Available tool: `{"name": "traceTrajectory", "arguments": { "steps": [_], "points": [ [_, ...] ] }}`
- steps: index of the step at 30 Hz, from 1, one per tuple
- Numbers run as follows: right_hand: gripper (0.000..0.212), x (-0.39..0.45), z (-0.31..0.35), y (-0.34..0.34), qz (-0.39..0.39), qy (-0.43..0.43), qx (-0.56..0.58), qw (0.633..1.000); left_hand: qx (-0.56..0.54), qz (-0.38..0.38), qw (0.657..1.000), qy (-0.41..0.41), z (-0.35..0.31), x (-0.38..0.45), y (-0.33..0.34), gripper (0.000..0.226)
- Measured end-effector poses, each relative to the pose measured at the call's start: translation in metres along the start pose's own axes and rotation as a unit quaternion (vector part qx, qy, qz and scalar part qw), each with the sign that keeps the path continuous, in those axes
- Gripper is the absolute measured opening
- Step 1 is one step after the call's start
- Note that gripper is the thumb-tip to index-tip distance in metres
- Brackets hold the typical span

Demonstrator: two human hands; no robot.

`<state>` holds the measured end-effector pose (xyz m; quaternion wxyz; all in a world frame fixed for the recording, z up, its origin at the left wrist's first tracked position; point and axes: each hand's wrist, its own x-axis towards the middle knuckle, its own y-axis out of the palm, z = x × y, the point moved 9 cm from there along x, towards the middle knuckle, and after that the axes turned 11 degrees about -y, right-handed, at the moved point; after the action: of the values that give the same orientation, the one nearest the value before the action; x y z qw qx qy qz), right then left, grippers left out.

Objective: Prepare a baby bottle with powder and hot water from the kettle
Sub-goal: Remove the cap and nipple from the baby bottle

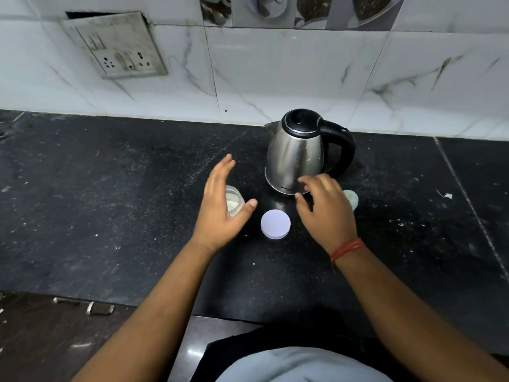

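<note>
A steel kettle with a black lid and handle stands on the black counter, spout to the left. In front of it lies a round white lid, flat on the counter. A small clear jar holding pale powder stands left of the lid, with no lid on it. My left hand is spread around the jar, fingers straight and not closed on it. My right hand hovers in front of the kettle's base with loosely bent fingers, holding nothing. Behind it shows part of a pale greenish object, mostly hidden.
A tiled wall with a grey socket plate rises behind the counter. The counter's front edge runs just before my body, with a drawer handle below at the left. Small white scraps lie at the right.
</note>
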<state>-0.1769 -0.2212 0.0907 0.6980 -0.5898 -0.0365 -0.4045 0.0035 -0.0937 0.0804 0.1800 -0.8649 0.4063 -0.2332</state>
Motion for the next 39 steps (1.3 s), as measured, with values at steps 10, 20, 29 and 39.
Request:
{"name": "traceTrajectory", "arguments": {
  "steps": [10, 20, 29, 39],
  "points": [
    [0.043, -0.03, -0.08, -0.042, -0.036, 0.15, 0.031, 0.988, 0.008, 0.206, 0.978, -0.012, -0.024, 0.002, 0.117, 0.069],
    [0.053, -0.075, -0.121, 0.012, 0.09, 0.293, 0.157, 0.939, 0.069, 0.286, 0.95, -0.103, -0.003, -0.014, 0.187, 0.07],
    [0.042, -0.066, -0.104, 0.018, 0.066, 0.287, 0.25, 0.922, 0.039, 0.288, 0.95, -0.113, 0.0, -0.015, 0.184, 0.072],
    [0.028, -0.039, -0.071, 0.013, 0.063, 0.261, 0.314, 0.91, 0.054, 0.252, 0.962, -0.088, -0.006, -0.015, 0.154, 0.064]
  ]
}}
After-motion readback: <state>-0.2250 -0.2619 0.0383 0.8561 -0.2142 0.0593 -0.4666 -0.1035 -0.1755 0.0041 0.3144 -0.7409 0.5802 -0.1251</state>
